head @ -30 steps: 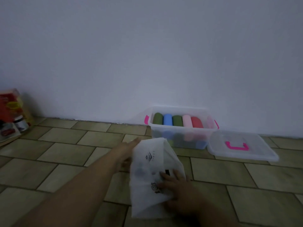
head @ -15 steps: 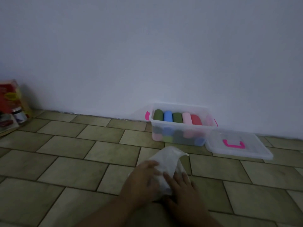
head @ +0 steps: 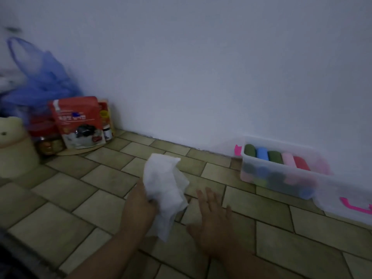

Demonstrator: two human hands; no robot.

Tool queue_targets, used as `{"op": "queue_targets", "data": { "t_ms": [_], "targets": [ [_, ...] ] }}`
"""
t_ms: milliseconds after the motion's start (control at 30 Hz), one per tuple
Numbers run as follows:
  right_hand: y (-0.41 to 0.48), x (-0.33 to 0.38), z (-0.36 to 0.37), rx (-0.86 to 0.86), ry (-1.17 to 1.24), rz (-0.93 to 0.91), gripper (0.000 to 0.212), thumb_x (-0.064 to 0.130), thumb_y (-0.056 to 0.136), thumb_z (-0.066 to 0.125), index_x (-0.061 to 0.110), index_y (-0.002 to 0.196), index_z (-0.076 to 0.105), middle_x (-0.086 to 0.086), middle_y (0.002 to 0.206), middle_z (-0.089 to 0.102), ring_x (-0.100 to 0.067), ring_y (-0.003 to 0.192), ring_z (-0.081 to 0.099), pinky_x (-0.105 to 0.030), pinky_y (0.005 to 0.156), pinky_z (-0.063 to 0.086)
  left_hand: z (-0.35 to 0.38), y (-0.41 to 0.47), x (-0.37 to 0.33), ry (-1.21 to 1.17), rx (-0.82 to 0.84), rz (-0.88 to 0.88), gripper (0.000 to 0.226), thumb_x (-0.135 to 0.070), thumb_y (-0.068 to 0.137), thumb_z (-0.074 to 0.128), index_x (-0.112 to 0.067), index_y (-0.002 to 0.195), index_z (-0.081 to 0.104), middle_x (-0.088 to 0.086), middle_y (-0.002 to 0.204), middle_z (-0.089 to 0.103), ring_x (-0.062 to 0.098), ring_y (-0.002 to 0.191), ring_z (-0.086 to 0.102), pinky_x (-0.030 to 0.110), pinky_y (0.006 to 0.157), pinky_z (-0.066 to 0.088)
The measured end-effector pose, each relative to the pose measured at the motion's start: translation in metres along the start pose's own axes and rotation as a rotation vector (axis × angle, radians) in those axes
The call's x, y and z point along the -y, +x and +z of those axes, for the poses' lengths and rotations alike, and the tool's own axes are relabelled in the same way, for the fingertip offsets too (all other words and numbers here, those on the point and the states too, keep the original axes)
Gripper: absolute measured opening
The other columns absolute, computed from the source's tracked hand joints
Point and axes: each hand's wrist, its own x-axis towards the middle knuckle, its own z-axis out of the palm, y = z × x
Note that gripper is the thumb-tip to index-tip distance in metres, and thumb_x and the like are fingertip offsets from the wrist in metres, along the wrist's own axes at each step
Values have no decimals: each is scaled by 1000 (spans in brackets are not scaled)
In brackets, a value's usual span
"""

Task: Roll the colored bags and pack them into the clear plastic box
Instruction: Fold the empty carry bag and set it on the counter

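Note:
A crumpled white bag (head: 166,188) is held above the tiled floor by my left hand (head: 138,208), which grips its left side. My right hand (head: 213,220) hovers just to the right of the bag, palm down, fingers spread, holding nothing. By the wall at the right stands the clear plastic box (head: 281,178) with pink latches. A top row of rolled bags lies in it: green (head: 250,151), blue (head: 262,154), green, pink and red (head: 301,163). More rolls show dimly through the box wall below.
The box's clear lid (head: 342,196) with a pink handle lies on the floor right of the box. At the left wall stand red packages (head: 77,121), jars, a blue plastic bag (head: 40,77) and a cream container (head: 14,146). The floor is tiled.
The view has swung left, so the box sits far right. My left hand has lifted and bunched the white bag. My right hand has come off it.

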Motion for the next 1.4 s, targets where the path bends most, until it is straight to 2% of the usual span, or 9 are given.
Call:
{"op": "queue_targets", "data": {
  "t_ms": [67, 133, 233, 400, 900, 1067, 1233, 1300, 1400],
  "targets": [
    [7, 31, 17, 98, -40, 13, 93, 84, 67, 20, 43, 145, -9, 5, 158, -17, -23, 146, -10, -61, 109, -1, -23, -5, 34, 119, -93, 16, 30, -27, 90, 54, 2, 96, 59, 22, 94, 61, 28, 84, 56, 22, 72, 39],
    [12, 39, 34, 173, -85, 62, 101, 92, 59, 9, 42, 147, -4, 3, 159, -13, -24, 146, -8, -64, 106, -1, -31, -18, 54, 218, -137, -91, 14, -24, 86, 61, -14, 84, 51, 6, 91, 50, 20, 73, 52, 27, 61, 38],
    [13, 35, 46, 165, -148, 79, 104, 95, 54, -1, 45, 145, -8, 5, 159, -13, -22, 146, -9, -65, 104, 2, -29, -32, 71, 177, -163, -191, 20, -32, 84, 62, -23, 77, 45, -5, 83, 47, 9, 63, 48, 29, 55, 44],
    [16, 40, 46, 151, -193, 99, 105, 95, 53, -3, 45, 146, -6, 7, 159, -10, -22, 145, -5, -61, 104, 12, -24, -27, 81, 132, -219, -126, 30, -27, 81, 63, -26, 62, 40, -7, 53, 46, 3, 48, 44, 21, 43, 34],
    [10, 36, 44, 105, -155, 18, 106, 94, 60, 1, 36, 149, 8, 3, 160, 0, -26, 145, 2, -66, 107, 11, -37, -63, 66, 123, -217, -249, 28, -24, 85, 60, -19, 75, 35, -6, 63, 36, 17, 59, 37, 26, 48, 22],
    [6, 38, 41, 144, -143, 29, 106, 96, 59, 3, 38, 148, 11, 2, 160, 1, -29, 145, 2, -68, 106, 5, -55, -99, 63, 44, -276, -335, 14, -16, 83, 60, -9, 91, 51, 6, 82, 57, 20, 72, 49, 28, 60, 34],
    [-1, 64, 38, 210, -133, 31, 96, 87, 65, 10, 36, 146, 18, -5, 158, 7, -40, 142, 3, -69, 106, 7, -87, -134, 69, -23, -360, -429, 19, -15, 82, 61, -17, 89, 44, -8, 71, 45, 10, 63, 43, 21, 50, 30],
    [-13, 92, 43, 272, -177, -102, 85, 84, 71, 12, 41, 144, 17, -4, 158, 9, -40, 142, 5, -68, 106, 9, -107, -148, 76, -60, -437, -482, 18, -16, 81, 62, -16, 90, 47, -4, 74, 50, 15, 69, 47, 27, 55, 34],
    [-41, 144, 57, 286, -241, -509, 72, 72, 81, 18, 40, 145, 20, 1, 158, 12, -28, 143, 10, -60, 109, 14, -138, -177, 97, -140, -606, -578, 19, -20, 80, 64, -9, 90, 51, 3, 76, 54, 21, 71, 52, 30, 56, 42]
  ]
}}
